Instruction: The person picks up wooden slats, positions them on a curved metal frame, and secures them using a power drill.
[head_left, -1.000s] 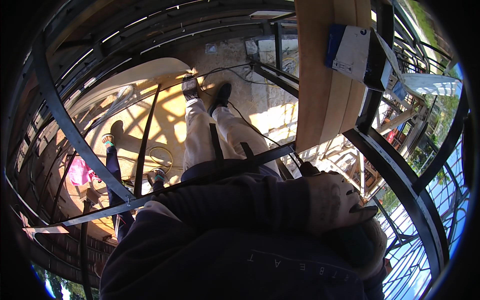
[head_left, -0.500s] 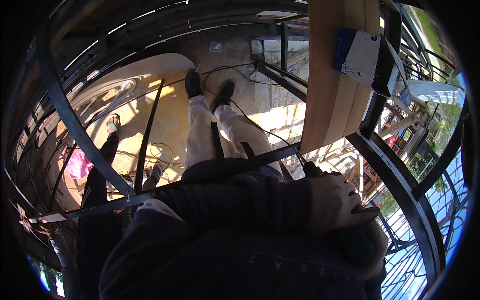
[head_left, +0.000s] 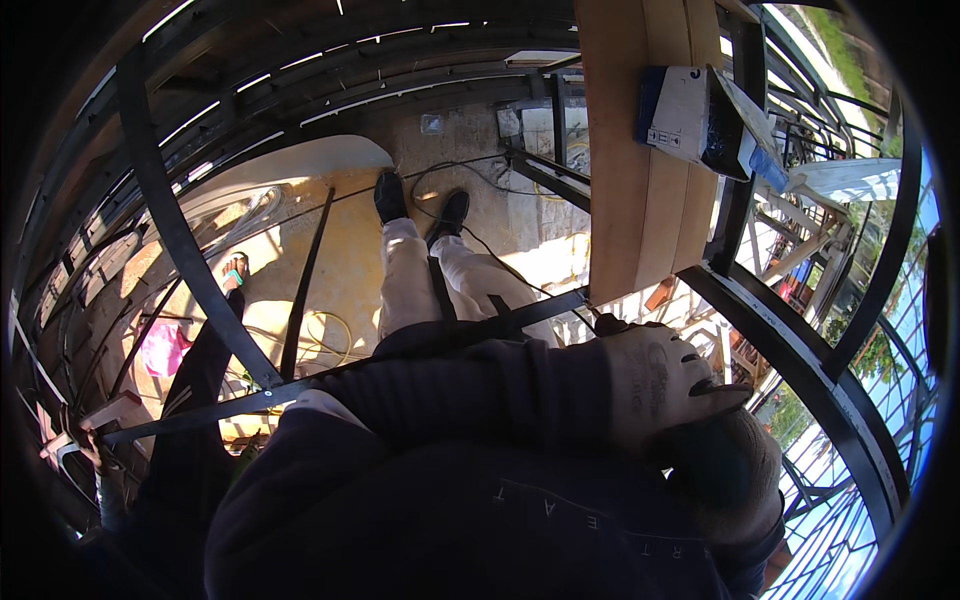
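Note:
My left forearm, in a dark sleeve, lies across my body. My left hand [head_left: 655,385], in a pale grey glove, is closed over a dark power tool [head_left: 712,460] with a teal body. Its black rear end and cord show beside that hand near the planks. My right hand [head_left: 760,470], also gloved, wraps round the tool's lower side; its fingers are partly hidden. The tool's working end is out of sight, so its exact kind cannot be told. A dark steel bar [head_left: 215,412] runs across in front of my waist, just beyond my left forearm.
Wooden planks [head_left: 620,200] bear an open white-and-blue carton [head_left: 680,115]. Dark steel frame members [head_left: 790,345] cross at right and left. At left stands another person, whose hand [head_left: 88,448] is by a brown bar [head_left: 110,410]. A cable [head_left: 500,255] and pink cloth-like thing [head_left: 163,350] lie below.
The view has shifted, so the planks and carton sit further left. Both my hands keep their hold on the tool. At far left the brown bar has become more tilted.

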